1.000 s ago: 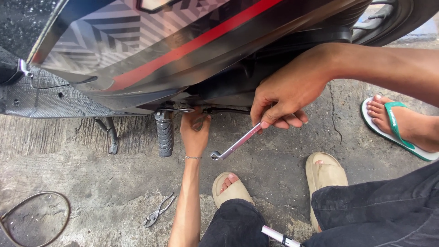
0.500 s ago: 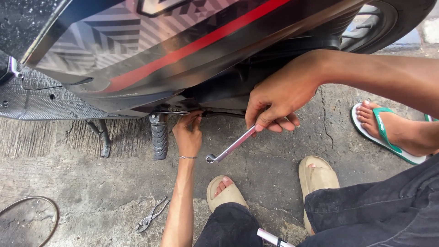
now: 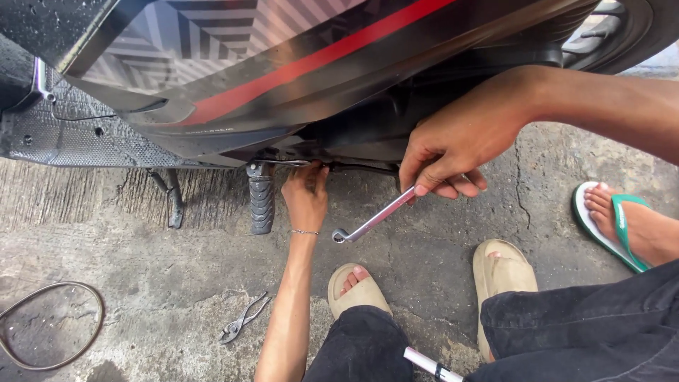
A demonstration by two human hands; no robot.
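Ground: cracked, stained concrete floor (image 3: 141, 262) is running under everything, with no bench in use.
Scooter: black body with a red stripe (image 3: 297, 78) is filling the far side, and its ribbed footpeg (image 3: 260, 198) is hanging down at the underside.
Legs: the person is squatting near the scooter in dark trousers and tan sandals (image 3: 359, 290); another person's foot in a green flip-flop (image 3: 622, 223) is standing at the right.
Right hand (image 3: 453, 145): fingers are pinching the upper end of a bent chrome wrench (image 3: 373, 218), whose socket end is hanging free, away from any bolt.
Left hand (image 3: 305, 194): fingers are curling up into the underside beside the footpeg; what they are gripping is hidden.
Loose things: pliers (image 3: 242, 320) are lying untouched at the near left, and a wire loop (image 3: 49, 325) is lying farther left.
Progress: work under the scooter is looking mid-way, since the wrench is not engaging anything.
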